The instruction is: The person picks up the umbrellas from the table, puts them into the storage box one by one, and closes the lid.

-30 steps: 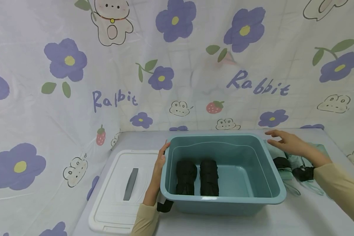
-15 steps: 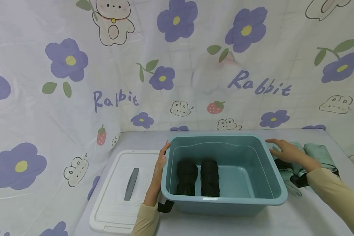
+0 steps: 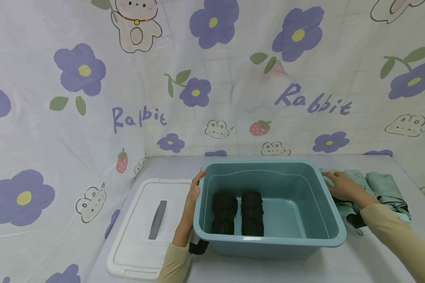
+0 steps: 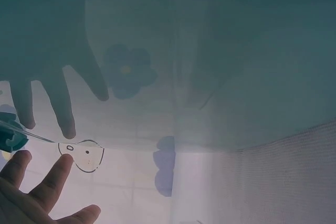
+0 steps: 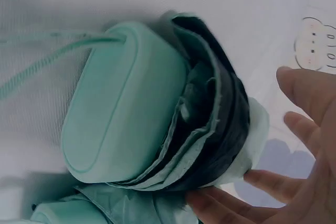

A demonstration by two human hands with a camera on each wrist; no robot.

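While the left hand (image 3: 191, 196) steadies the teal plastic tub (image 3: 334, 232) with straight fingers, the right hand (image 3: 343, 186) rests loosely open on the folded mint-green umbrella (image 5: 126, 114).

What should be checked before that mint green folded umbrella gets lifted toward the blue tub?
1. Right hand on the mint umbrella: ok, fingers touch it.
2. Firm grip closed round it: cannot tell.
3. Left hand steadying the tub: ok, it rests on the left rim.
4. Free space in the tub: ok, bare floor right of the two black umbrellas.
5. Lid out of the way: ok, lying left of the tub.
6. Umbrella's cord free: cannot tell.
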